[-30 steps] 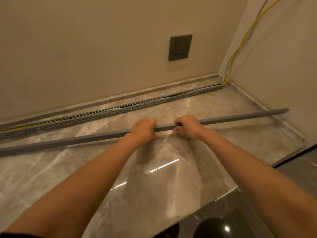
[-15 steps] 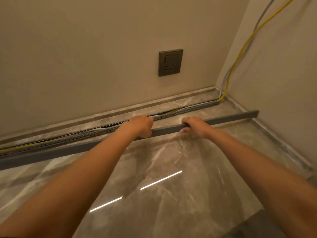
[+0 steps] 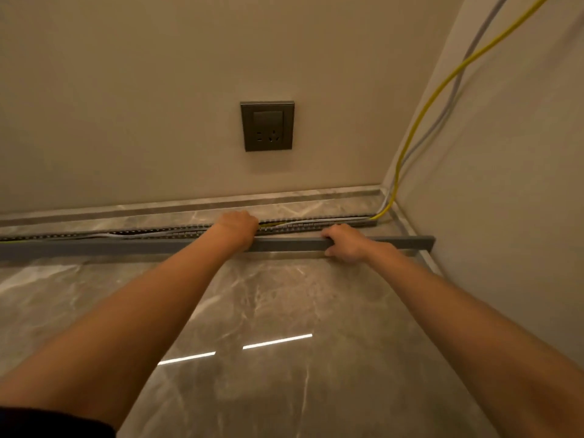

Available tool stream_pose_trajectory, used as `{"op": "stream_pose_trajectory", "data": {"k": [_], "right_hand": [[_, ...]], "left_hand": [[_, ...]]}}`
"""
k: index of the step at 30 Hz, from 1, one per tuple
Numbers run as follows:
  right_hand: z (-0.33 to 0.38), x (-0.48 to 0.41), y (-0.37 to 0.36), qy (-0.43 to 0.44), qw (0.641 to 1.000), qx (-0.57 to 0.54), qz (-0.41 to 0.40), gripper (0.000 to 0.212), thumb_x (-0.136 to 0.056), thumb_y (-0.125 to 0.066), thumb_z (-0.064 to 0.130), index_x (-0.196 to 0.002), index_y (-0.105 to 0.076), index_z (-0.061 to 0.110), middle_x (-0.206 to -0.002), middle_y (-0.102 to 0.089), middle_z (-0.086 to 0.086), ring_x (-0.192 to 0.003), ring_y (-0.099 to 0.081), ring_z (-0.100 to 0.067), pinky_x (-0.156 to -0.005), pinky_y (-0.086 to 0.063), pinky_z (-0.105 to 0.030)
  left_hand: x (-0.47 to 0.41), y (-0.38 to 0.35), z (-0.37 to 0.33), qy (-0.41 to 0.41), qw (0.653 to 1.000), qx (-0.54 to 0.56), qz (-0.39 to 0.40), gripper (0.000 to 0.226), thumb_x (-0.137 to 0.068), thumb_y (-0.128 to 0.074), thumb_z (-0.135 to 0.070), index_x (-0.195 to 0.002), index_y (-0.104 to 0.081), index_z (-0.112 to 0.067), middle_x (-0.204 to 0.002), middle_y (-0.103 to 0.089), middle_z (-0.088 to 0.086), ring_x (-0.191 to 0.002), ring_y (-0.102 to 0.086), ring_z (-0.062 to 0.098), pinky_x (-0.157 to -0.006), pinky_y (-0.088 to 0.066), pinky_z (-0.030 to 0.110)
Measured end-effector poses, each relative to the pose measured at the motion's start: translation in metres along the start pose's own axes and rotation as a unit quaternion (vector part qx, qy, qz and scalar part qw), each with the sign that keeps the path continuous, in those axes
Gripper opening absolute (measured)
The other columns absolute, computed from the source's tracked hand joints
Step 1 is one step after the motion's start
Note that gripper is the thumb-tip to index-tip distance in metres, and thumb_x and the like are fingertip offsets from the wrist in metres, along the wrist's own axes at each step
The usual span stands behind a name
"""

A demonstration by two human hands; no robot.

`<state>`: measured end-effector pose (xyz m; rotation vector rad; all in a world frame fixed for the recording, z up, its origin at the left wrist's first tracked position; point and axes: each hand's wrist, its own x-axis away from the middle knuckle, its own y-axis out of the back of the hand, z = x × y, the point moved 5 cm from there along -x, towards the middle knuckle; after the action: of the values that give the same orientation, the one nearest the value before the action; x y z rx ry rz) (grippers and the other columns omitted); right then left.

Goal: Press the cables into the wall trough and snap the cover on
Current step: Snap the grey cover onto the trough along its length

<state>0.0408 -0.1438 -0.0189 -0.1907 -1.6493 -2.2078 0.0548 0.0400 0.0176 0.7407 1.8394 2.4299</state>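
Observation:
A long grey slotted trough (image 3: 316, 225) lies on the marble floor along the foot of the back wall. A yellow cable (image 3: 420, 116) and a grey cable (image 3: 442, 112) come down the right corner and run inside it. Both hands hold a long grey cover strip (image 3: 290, 244) just in front of the trough and parallel to it. My left hand (image 3: 238, 227) grips the strip near its middle. My right hand (image 3: 346, 243) grips it further right. The strip's right end reaches close to the right wall.
A dark grey wall socket (image 3: 268, 126) sits on the back wall above the trough. A marble skirting (image 3: 189, 205) runs along the wall base. The right wall (image 3: 505, 184) meets the back wall at the corner. Glossy marble floor (image 3: 268, 311) lies under my arms.
Both hands carried the cover strip forward across the floor from well short of the wall to just in front of the trough. The strip now lies almost parallel to the trough.

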Motion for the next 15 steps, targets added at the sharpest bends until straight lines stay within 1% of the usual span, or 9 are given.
{"op": "stream_pose_trajectory", "data": {"k": [2, 4, 6, 8, 10, 12, 13, 15], "right_hand": [[-0.029, 0.007, 0.005, -0.023, 1.000, -0.001, -0.019, 0.027, -0.082, -0.063, 0.021, -0.105, -0.062, 0.007, -0.115, -0.062, -0.018, -0.109, -0.056, -0.032, -0.086, -0.044, -0.036], [-0.040, 0.008, 0.006, -0.017, 0.999, -0.027, -0.031, 0.026, -0.081, -0.065, 0.025, -0.100, -0.064, 0.007, -0.110, -0.064, -0.018, -0.104, -0.058, -0.032, -0.080, -0.043, -0.034], [-0.040, 0.005, 0.007, -0.006, 0.998, -0.048, -0.031, 0.023, -0.081, -0.065, 0.024, -0.095, -0.064, 0.007, -0.107, -0.065, -0.017, -0.101, -0.058, -0.031, -0.076, -0.041, -0.032], [-0.039, 0.003, 0.009, 0.002, 0.998, -0.061, -0.031, 0.022, -0.081, -0.066, 0.024, -0.093, -0.063, 0.006, -0.105, -0.064, -0.017, -0.100, -0.058, -0.031, -0.076, -0.041, -0.033], [-0.039, 0.004, 0.010, 0.005, 0.997, -0.071, -0.024, 0.024, -0.081, -0.066, 0.024, -0.092, -0.062, 0.004, -0.103, -0.064, -0.018, -0.098, -0.058, -0.030, -0.078, -0.044, -0.035], [-0.041, 0.005, 0.013, 0.007, 0.997, -0.074, -0.015, 0.025, -0.080, -0.066, 0.025, -0.091, -0.061, 0.003, -0.100, -0.064, -0.017, -0.094, -0.058, -0.028, -0.078, -0.045, -0.036], [-0.042, 0.006, 0.016, 0.010, 0.997, -0.072, -0.014, 0.023, -0.080, -0.067, 0.026, -0.088, -0.061, 0.005, -0.096, -0.063, -0.017, -0.091, -0.056, -0.026, -0.075, -0.043, -0.035], [-0.038, 0.005, 0.022, 0.013, 0.998, -0.066, -0.017, 0.018, -0.080, -0.067, 0.026, -0.074, -0.055, 0.013, -0.080, -0.057, -0.011, -0.081, -0.052, -0.022, -0.068, -0.036, -0.029]], "left_hand": [[-0.006, 0.002, -0.006, 0.022, 1.000, -0.006, 0.009, 0.032, -0.095, -0.042, -0.011, -0.125, -0.049, -0.005, -0.129, -0.055, 0.015, -0.117, -0.054, 0.029, -0.096, -0.045, 0.034], [-0.011, 0.005, -0.019, 0.022, 1.000, 0.012, 0.010, 0.032, -0.094, -0.044, -0.013, -0.125, -0.049, -0.006, -0.128, -0.054, 0.015, -0.116, -0.054, 0.029, -0.096, -0.045, 0.035], [-0.017, 0.010, -0.038, -0.007, 0.999, 0.054, -0.001, 0.035, -0.091, -0.051, -0.017, -0.125, -0.049, -0.007, -0.127, -0.054, 0.017, -0.114, -0.054, 0.031, -0.093, -0.046, 0.036], [-0.020, 0.014, -0.056, -0.046, 0.995, 0.083, -0.010, 0.039, -0.089, -0.054, -0.025, -0.123, -0.050, -0.007, -0.125, -0.053, 0.018, -0.112, -0.054, 0.033, -0.091, -0.046, 0.038], [-0.022, 0.016, -0.065, -0.075, 0.994, 0.074, -0.014, 0.038, -0.089, -0.053, -0.030, -0.121, -0.053, -0.009, -0.122, -0.054, 0.019, -0.110, -0.055, 0.033, -0.088, -0.047, 0.039], [-0.024, 0.018, -0.067, -0.094, 0.994, 0.056, -0.011, 0.036, -0.089, -0.052, -0.031, -0.118, -0.057, -0.011, -0.119, -0.058, 0.018, -0.105, -0.057, 0.033, -0.082, -0.047, 0.036], [-0.026, 0.021, -0.068, -0.103, 0.993, 0.053, -0.009, 0.034, -0.088, -0.052, -0.031, -0.116, -0.058, -0.011, -0.117, -0.059, 0.018, -0.103, -0.058, 0.032, -0.079, -0.046, 0.035], [-0.028, 0.024, -0.066, -0.112, 0.992, 0.050, 0.003, 0.033, -0.087, -0.054, -0.030, -0.113, -0.060, -0.011, -0.113, -0.061, 0.017, -0.096, -0.058, 0.030, -0.072, -0.042, 0.033]]}}
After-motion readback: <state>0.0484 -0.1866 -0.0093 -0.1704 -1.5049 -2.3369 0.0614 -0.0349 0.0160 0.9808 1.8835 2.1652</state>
